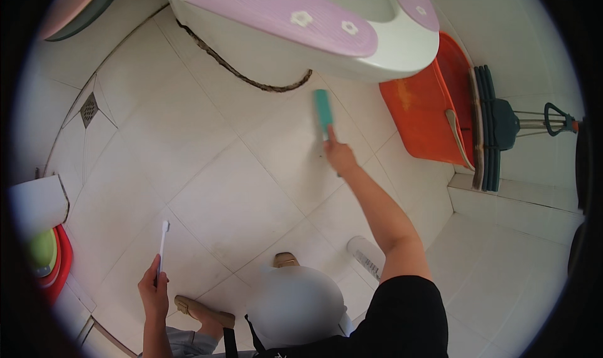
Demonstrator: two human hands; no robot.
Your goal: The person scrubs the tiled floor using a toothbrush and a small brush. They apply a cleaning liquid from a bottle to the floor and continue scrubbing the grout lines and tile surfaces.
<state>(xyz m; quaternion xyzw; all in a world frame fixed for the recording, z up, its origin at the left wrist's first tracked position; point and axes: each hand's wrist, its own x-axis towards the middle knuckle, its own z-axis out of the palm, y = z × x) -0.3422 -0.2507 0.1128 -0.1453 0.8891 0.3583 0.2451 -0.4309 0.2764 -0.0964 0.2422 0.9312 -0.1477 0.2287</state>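
In my right hand [340, 156] is a teal brush-like tool [322, 107], its flat end pointing up the picture, just off the base of a white toilet [221, 37]. A dirty, dark joint line [235, 72] runs along that base where it meets the floor tiles. Lower left, my left hand [154, 287] grips a white toothbrush [164, 242] by its handle, bristle head upward. The toothbrush is over the pale tiles [226, 193], well apart from the toilet. Bristles on the teal tool cannot be made out.
An orange bucket [417, 117] stands right of the toilet, with a sponge mop [492, 127] by it. Near my right elbow lies a white cylindrical container [365, 254] bearing writing. A floor drain [89, 109] is at left, and red and green basins [61, 263] are lower left.
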